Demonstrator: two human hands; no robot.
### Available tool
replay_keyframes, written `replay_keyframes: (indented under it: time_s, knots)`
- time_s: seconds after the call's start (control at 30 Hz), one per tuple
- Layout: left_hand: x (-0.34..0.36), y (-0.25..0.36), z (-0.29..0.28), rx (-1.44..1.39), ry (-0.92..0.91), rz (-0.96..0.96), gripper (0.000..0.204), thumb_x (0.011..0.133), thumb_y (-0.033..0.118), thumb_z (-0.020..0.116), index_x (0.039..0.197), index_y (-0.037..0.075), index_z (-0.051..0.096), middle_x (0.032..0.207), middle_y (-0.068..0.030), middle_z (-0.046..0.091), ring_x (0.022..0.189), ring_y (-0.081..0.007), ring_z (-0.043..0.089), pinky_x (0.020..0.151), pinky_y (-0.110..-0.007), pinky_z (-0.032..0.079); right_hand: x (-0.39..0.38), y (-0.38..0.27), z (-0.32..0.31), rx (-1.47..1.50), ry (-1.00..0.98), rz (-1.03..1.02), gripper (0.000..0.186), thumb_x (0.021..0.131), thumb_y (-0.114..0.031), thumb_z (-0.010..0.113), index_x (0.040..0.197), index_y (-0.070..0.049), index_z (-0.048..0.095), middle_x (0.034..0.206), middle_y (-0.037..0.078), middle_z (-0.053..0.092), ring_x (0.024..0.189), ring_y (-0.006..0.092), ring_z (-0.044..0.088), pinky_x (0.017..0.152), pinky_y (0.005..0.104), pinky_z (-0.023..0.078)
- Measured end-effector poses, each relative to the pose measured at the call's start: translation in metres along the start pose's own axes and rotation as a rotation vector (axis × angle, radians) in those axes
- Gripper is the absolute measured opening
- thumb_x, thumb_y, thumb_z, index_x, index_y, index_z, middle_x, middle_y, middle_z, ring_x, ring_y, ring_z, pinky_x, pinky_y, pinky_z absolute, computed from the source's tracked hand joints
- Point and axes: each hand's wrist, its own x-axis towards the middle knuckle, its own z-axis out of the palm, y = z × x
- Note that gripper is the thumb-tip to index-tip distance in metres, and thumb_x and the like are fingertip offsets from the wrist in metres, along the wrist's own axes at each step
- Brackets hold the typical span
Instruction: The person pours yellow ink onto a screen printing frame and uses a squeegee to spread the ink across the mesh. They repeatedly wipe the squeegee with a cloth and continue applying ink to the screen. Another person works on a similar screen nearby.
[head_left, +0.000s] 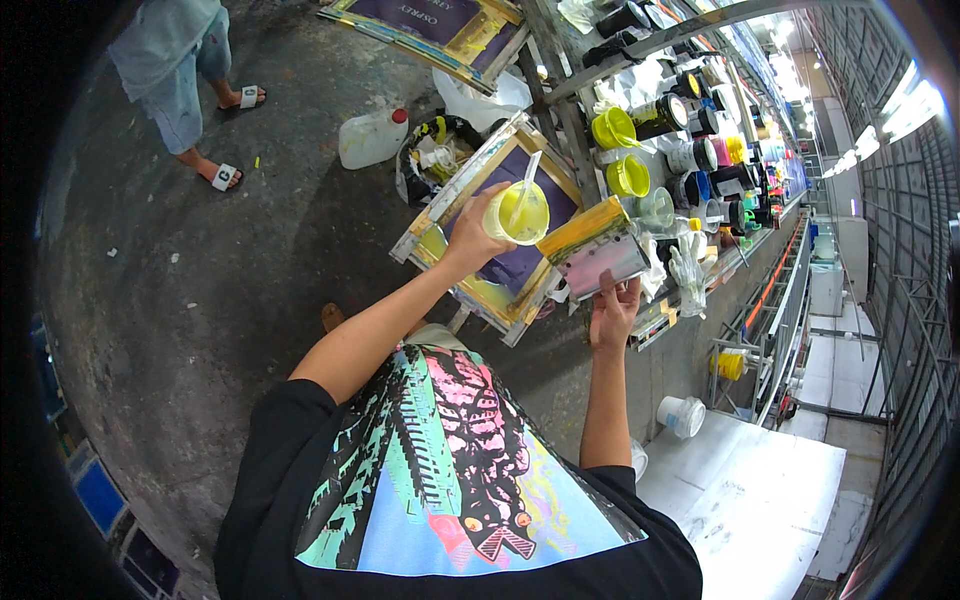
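Note:
My left hand (pixel 470 238) is closed around a translucent plastic cup (pixel 535 222) smeared with yellow ink. A pale stirring stick (pixel 527 180) stands tilted in the cup, its upper end above the rim. In my right hand (pixel 613 312) is a wide screen-printing squeegee (pixel 602 262), gripped at its lower edge. Yellow ink coats the squeegee's upper part; its lower part is greyish pink. The squeegee is just right of the cup, with a slight gap or contact that I cannot tell. Beneath both lies a screen-printing frame (pixel 480 165) with purple mesh and yellow ink stains.
Right of me runs a bench crowded with ink tubs, among them a yellow tub (pixel 628 176). Beyond the frame are a lined waste bin (pixel 408 178) and a plastic jug (pixel 372 140). Another person (pixel 180 80) stands far left. A white bucket (pixel 682 416) sits by a white board.

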Motion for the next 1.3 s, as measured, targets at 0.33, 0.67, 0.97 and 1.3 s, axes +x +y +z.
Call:
replay_keyframes:
  time_s: [0.33, 0.67, 0.97, 1.3]
  knots:
    - [0.021, 0.039, -0.002, 0.043, 0.046, 0.115, 0.093, 0.067, 0.008, 0.088, 0.15, 0.018, 0.047, 0.139, -0.0154, 0.055, 0.131, -0.0361, 0.054, 0.111, -0.043, 0.044, 0.007, 0.015, -0.001, -0.082, -0.078, 0.008, 0.036, 0.097, -0.001, 0.07, 0.13, -0.004, 0.058, 0.12, 0.005, 0.068, 0.11, 0.0135, 0.063, 0.096, 0.0293, 0.047]
    - [0.054, 0.081, 0.004, 0.063, 0.104, 0.225, 0.093, 0.068, 0.003, 0.087, 0.15, 0.02, 0.045, 0.133, -0.0171, 0.054, 0.122, -0.0401, 0.057, 0.106, -0.044, 0.049, 0.008, 0.019, -0.004, -0.17, -0.112, -0.003, 0.031, 0.097, -0.004, 0.071, 0.126, -0.005, 0.06, 0.111, 0.002, 0.068, 0.102, 0.0108, 0.062, 0.093, 0.029, 0.047]
    - [0.052, 0.032, -0.008, -0.387, -0.015, -0.082, 0.101, 0.065, -0.01, 0.087, 0.153, 0.011, 0.04, 0.143, -0.0065, 0.054, 0.13, -0.0212, 0.056, 0.11, -0.036, 0.049, 0.048, 0.023, -0.002, 0.052, -0.057, 0.135, 0.045, 0.102, -0.01, 0.062, 0.144, -0.003, 0.047, 0.128, 0.008, 0.065, 0.115, 0.0195, 0.064, 0.1, 0.0347, 0.051]
    - [0.033, 0.025, 0.005, -0.418, -0.05, -0.265, 0.103, 0.063, -0.008, 0.089, 0.15, 0.014, 0.04, 0.139, -0.0056, 0.057, 0.129, -0.0211, 0.056, 0.111, -0.034, 0.046, 0.082, 0.026, 0.01, 0.085, -0.114, 0.356, 0.052, 0.1, -0.014, 0.061, 0.15, -0.003, 0.05, 0.131, 0.007, 0.066, 0.111, 0.0157, 0.067, 0.094, 0.0302, 0.056]
